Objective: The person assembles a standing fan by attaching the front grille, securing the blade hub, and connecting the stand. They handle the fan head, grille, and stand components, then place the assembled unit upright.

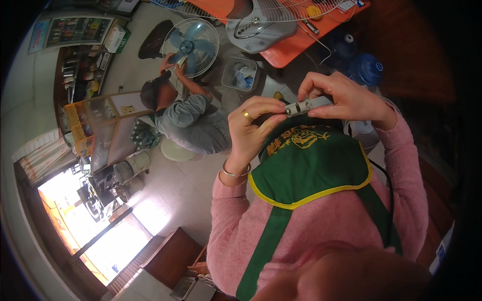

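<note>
In front of the green apron (311,170), both hands meet at a small whitish part (298,108) with dark bands and a dark end; its exact kind I cannot make out. My left hand (251,125) is closed, thumb and fingers pinching the part's left end. From the other side my right hand (346,98) grips it, the fingers bent above and the thumb below. A pale, smooth piece (320,102) runs from the part into the right grip. Whether the two are one body I cannot tell.
An orange table (291,47) with a grey fan base (258,27) stands ahead. Below it are a waste bin (240,73) and blue water bottles (365,68). At left, a co-worker (188,120) sits on a stool (176,150), hands at a fan (193,46).
</note>
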Available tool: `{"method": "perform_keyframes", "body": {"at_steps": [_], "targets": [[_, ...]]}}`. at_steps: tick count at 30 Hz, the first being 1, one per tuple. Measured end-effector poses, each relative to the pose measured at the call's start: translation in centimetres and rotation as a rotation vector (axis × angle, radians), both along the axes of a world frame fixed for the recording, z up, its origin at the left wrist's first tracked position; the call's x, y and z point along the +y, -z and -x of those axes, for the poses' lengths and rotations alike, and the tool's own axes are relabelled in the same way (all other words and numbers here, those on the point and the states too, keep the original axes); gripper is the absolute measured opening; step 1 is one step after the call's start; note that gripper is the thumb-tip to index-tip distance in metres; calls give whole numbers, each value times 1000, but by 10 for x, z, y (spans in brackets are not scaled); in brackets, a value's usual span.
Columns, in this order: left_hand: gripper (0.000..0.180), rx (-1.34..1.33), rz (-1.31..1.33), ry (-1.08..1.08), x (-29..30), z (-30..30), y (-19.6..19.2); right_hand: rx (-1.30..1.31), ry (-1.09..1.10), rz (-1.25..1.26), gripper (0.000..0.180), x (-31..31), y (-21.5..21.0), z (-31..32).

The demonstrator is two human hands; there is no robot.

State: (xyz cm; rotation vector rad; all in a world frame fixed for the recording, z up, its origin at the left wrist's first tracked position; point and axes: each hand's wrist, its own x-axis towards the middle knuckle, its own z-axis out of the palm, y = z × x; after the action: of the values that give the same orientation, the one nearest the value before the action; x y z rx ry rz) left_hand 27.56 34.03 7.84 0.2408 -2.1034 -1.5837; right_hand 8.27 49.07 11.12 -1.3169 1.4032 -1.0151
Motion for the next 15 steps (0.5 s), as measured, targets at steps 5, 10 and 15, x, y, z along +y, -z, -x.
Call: {"method": "perform_keyframes", "body": {"at_steps": [5,10,15], "targets": [[16,29,34,-36,0,5,-1,47,38,175,22,-6,10,-5],[17,47,162,-92,-3,3,-1,78,65,191,23,-10,10,-5],[17,113,317,-150,-4,4,2,137,111,209,21,-12,5,-10]]}}
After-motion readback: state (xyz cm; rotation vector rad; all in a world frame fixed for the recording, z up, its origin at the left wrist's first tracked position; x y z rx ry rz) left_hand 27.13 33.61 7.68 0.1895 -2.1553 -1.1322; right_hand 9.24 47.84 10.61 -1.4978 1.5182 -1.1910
